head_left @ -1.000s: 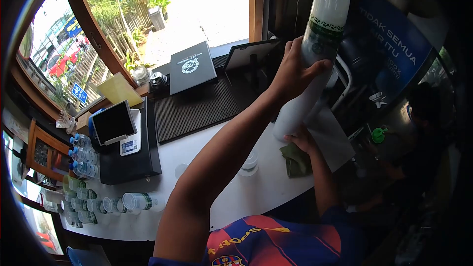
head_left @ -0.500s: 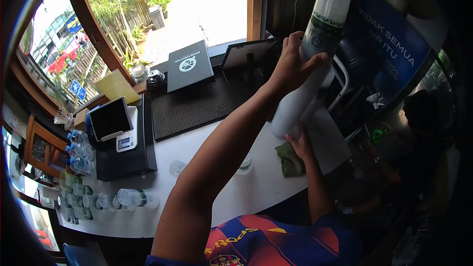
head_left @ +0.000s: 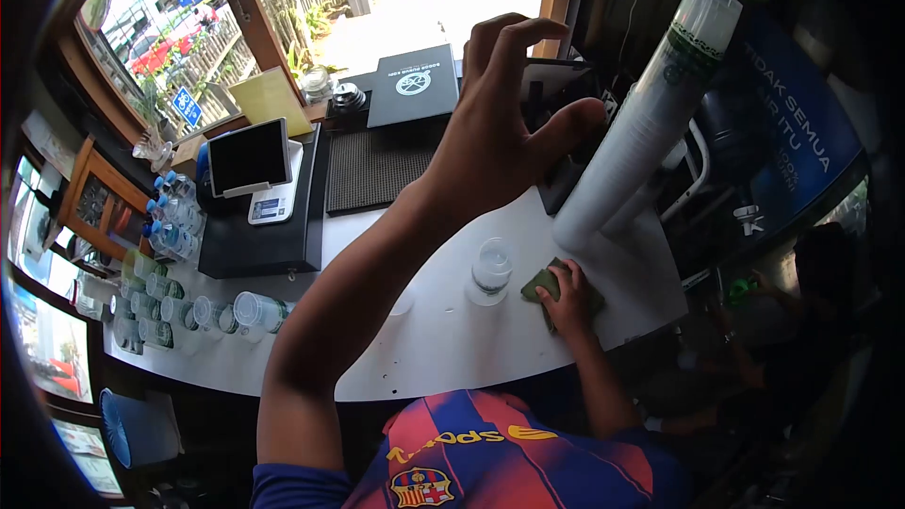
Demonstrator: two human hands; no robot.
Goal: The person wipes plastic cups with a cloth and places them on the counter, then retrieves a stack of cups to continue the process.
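A tall stack of clear plastic cups (head_left: 641, 123) with a green printed band near its top stands on the white counter, leaning to the right. To the left of the stack, my left hand (head_left: 504, 123) is raised with its fingers apart and nothing in it. Lower down, my right hand (head_left: 569, 303) grips a folded green cloth (head_left: 540, 285) lying on the counter. A clear cup (head_left: 491, 271) stands just left of the cloth. My left forearm partly covers another clear item (head_left: 403, 303).
Several clear cups (head_left: 215, 313) and water bottles (head_left: 176, 217) line the counter's left side. Behind are a tablet (head_left: 249, 158) over a black box (head_left: 255, 250), a ribbed black mat (head_left: 372, 170) and a dark menu board (head_left: 413, 87). A person (head_left: 754, 339) is at the right.
My left hand has let go of the cup stack and moved left of it. My right hand has left the stack's base and taken hold of the cloth. The view has shifted.
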